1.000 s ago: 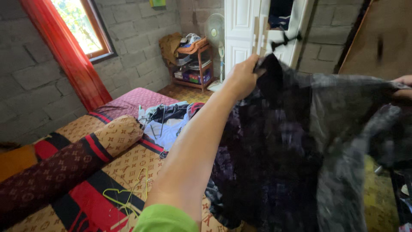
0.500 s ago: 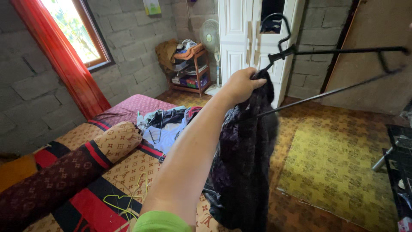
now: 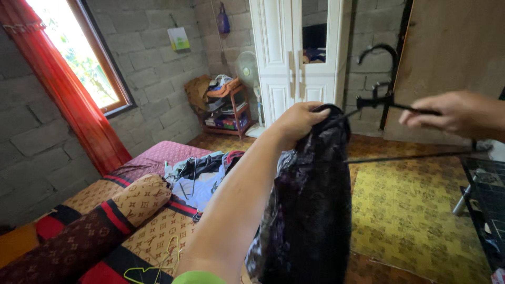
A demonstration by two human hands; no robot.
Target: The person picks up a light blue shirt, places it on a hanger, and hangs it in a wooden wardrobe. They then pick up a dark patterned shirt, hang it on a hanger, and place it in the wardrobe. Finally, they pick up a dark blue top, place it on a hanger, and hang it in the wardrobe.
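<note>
Patterned bed [image 3: 152,231], grey block walls, left hand [image 3: 297,120] fingers clamping dark garment [image 3: 310,210], right hand [image 3: 452,111] fingers gripping black hanger [image 3: 389,100]

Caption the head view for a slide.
Left hand grips a dark garment; right hand holds a black hanger above the bed.

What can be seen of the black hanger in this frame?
The black hanger looks like thin plastic or metal, with a curved hook pointing up, a small crosspiece at the neck and a straight lower bar. The right hand grips one shoulder arm; the other runs into the dark patterned garment bunched in the left hand.
</note>
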